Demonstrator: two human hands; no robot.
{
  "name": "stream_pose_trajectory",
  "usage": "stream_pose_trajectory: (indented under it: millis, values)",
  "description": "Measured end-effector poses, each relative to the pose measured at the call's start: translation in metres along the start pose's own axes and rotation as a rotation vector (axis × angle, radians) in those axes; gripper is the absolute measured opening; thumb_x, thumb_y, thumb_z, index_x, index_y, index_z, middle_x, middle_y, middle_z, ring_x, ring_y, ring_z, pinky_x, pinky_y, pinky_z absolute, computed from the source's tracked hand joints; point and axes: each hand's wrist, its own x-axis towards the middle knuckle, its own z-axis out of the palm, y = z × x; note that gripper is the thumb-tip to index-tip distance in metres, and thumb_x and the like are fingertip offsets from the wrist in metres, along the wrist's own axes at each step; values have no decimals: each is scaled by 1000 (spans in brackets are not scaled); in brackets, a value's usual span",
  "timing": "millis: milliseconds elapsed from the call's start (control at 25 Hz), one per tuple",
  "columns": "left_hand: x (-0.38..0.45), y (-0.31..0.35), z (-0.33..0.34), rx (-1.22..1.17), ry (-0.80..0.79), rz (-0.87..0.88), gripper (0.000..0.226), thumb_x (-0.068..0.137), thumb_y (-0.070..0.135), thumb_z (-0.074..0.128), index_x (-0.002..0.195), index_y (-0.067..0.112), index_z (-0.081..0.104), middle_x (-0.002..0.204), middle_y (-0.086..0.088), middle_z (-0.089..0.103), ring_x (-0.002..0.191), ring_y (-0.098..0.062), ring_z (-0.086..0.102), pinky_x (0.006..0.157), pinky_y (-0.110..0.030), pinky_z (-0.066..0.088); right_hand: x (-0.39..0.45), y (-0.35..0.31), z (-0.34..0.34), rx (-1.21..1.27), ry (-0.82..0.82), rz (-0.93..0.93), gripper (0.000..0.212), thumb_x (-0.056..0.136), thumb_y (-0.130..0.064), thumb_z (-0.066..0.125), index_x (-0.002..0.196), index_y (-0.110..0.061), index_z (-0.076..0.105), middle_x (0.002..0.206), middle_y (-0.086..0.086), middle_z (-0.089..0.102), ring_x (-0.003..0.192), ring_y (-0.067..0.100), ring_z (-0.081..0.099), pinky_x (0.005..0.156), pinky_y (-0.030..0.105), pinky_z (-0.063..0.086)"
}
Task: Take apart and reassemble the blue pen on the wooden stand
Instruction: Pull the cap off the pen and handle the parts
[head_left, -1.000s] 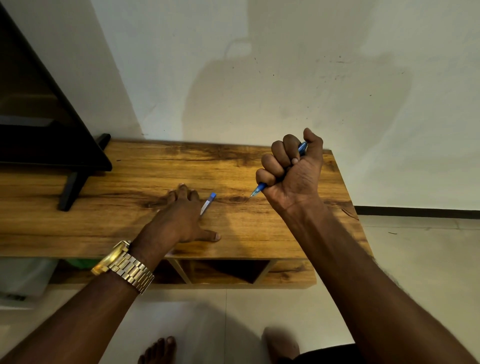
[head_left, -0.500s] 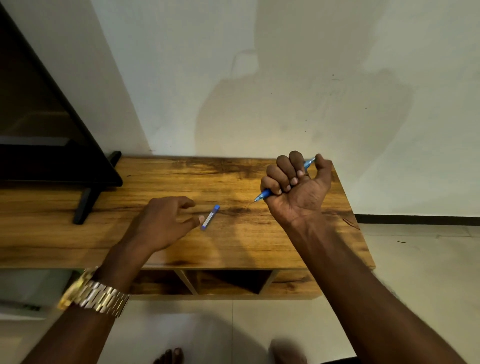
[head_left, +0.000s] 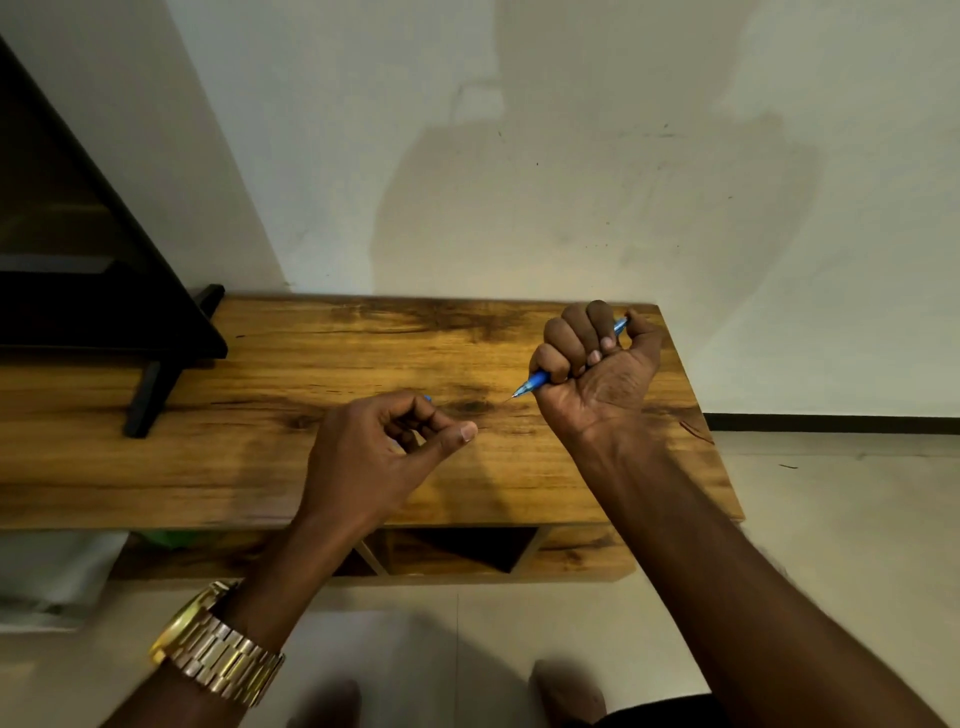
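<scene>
My right hand (head_left: 597, 374) is a fist shut around the blue pen (head_left: 537, 382), held above the right part of the wooden stand (head_left: 260, 467). The pen's fine tip points down and left, and its rear end sticks out by my thumb. My left hand (head_left: 384, 452) hovers low over the middle of the stand with fingers curled and thumb stretched right. Only the blue end of the pen cap (head_left: 427, 398) peeks out behind the index finger. The rest of the cap is hidden, so I cannot tell whether the fingers grip it.
A black TV (head_left: 78, 260) on a black foot (head_left: 150, 395) takes up the stand's left end. The stand backs onto a pale wall (head_left: 519, 156). Open compartments (head_left: 457, 551) lie under the top. Tiled floor (head_left: 831, 519) spreads to the right, and my feet show below.
My left hand lifted off the stand, drew back, then came forward over the cap with fingers curling. The cap has stayed in place. My right hand kept its fist on the pen.
</scene>
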Motion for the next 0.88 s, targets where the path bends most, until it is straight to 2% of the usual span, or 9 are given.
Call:
stream_pose_trajectory:
  millis: [120, 240, 360, 480, 600, 760, 880]
  values:
    - [3, -1, 4, -10, 66, 58, 35, 78, 67, 78, 72, 32, 75, 72, 16, 76, 72, -13, 71, 61, -20, 53, 0, 5, -1, -17, 10, 7, 43, 87, -39, 46, 50, -17, 41, 42, -4, 33, 45, 10, 13, 41, 22, 12]
    - [6, -1, 6, -42, 56, 108, 33, 78, 62, 82, 74, 30, 77, 71, 16, 75, 70, -14, 72, 63, -33, 61, -2, 9, 0, -30, 10, 28, 43, 88, -38, 46, 50, -16, 41, 42, -4, 33, 45, 9, 13, 41, 22, 12]
    - [7, -2, 8, -51, 51, 108, 32, 79, 61, 84, 75, 30, 78, 71, 16, 75, 70, -15, 72, 64, -40, 61, -3, 12, -2, -24, 5, 54, 47, 92, -38, 45, 51, -16, 43, 42, -4, 34, 45, 9, 14, 41, 22, 12]
    - [7, -4, 9, -35, 55, 107, 32, 79, 62, 85, 76, 30, 78, 71, 16, 76, 68, -14, 72, 63, -43, 61, -4, 15, -3, -23, 21, 85, 59, 104, -43, 33, 52, -17, 42, 43, -5, 33, 46, 9, 14, 40, 21, 15]
    - [6, -5, 12, -25, 57, 114, 33, 78, 62, 85, 77, 29, 78, 70, 15, 75, 67, -13, 71, 62, -43, 61, -6, 18, -4, -26, 12, 112, 61, 105, -45, 30, 52, -17, 42, 42, -5, 33, 45, 8, 14, 37, 20, 18]
    - [6, -6, 14, -13, 54, 108, 36, 77, 65, 83, 80, 29, 78, 73, 16, 75, 68, -12, 70, 62, -43, 61, -4, 19, -6, -78, 14, 183, 59, 106, -47, 36, 56, -17, 44, 44, -6, 34, 43, 7, 17, 36, 22, 19]
    - [6, -5, 15, -3, 59, 102, 32, 78, 63, 83, 89, 33, 81, 82, 22, 77, 71, -10, 72, 61, -41, 62, -1, 25, -5, -204, 92, 217, 53, 109, -52, 46, 71, -16, 52, 54, -6, 39, 42, 5, 34, 38, 19, 30]
